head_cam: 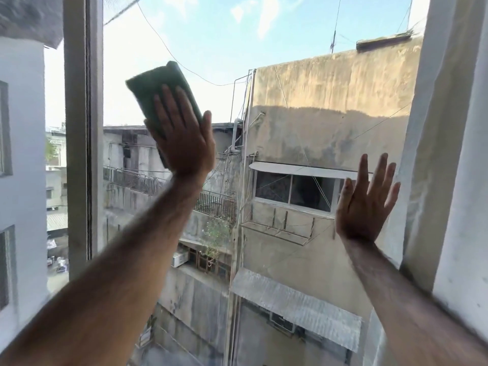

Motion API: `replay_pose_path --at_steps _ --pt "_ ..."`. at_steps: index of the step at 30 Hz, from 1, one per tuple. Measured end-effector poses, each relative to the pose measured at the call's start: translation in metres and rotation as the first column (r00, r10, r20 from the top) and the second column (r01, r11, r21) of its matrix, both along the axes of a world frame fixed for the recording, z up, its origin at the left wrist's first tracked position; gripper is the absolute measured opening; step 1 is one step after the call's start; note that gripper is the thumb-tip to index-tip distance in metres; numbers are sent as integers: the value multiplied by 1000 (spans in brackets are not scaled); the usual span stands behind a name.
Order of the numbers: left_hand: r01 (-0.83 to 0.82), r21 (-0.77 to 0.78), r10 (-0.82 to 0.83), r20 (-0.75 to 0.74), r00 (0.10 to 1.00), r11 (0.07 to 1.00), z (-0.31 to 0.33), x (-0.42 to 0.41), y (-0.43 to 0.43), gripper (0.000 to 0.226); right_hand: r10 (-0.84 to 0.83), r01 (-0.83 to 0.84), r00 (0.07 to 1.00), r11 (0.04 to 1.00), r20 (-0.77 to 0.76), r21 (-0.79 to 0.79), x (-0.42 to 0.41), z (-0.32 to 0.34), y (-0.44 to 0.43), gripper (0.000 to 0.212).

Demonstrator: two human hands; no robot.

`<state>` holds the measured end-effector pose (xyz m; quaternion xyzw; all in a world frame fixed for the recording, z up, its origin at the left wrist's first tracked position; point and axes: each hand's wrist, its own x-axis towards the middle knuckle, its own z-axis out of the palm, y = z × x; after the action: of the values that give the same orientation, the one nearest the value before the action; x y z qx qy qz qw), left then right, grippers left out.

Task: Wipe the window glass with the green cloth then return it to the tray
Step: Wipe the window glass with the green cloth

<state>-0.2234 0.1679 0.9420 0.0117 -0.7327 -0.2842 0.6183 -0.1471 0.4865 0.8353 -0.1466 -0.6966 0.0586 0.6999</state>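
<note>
Glass fills nearly the whole view, a large clear window pane with weathered concrete buildings and pale sky beyond it, and the person is pressing a folded dark green cloth pad flat against it in the upper left of the frame. The left hand lies spread over the lower end of the pad, fingers straight and together, palm holding the cloth to the pane rather than gripping it; the thumb sticks out to the right. The cloth's long axis runs on a slant from upper left to lower right, roughly in line with the forearm rising from the bottom left, and most of the cloth shows above and left of the fingertips. The right hand, at middle right, is open with fingers fanned upward and holds nothing; it appears to rest flat on or just at the glass near the white right-hand wall edge, though contact is hard to confirm. A grey vertical window frame post stands just left of the cloth. I'd judge the wiping is under way, with the left hand plainly the working one. No tray is in sight, so the way back to it cannot be told from where I stand.
</note>
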Motion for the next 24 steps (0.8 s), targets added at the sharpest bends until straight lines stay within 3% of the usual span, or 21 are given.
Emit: replay_pose_path --at_steps 3,7,12,14,18,24 --pt "45 -225 -68 -96 993 973 16 19 68 76 3 -3 1000 1000 -3 0 0 2 0 59" --pt "67 -595 -214 -179 960 801 -25 31 130 72 19 -19 1000 1000 10 3 2 2 0 60" --pt "-13 -795 -202 -170 965 607 -116 12 85 72 10 -10 1000 1000 -10 2 -2 2 1 59" --pt "-50 -773 -132 -172 976 632 -144 3 42 71 -3 3 1000 1000 -14 -7 -3 2 1 58" --pt "-59 -618 -35 -139 990 784 -139 -8 -27 68 5 -5 1000 1000 -9 -11 -2 1 -1 58" --pt "-9 -153 4 -33 999 988 -12 -2 -10 74 19 -19 1000 1000 -1 -11 0 1 -3 59"
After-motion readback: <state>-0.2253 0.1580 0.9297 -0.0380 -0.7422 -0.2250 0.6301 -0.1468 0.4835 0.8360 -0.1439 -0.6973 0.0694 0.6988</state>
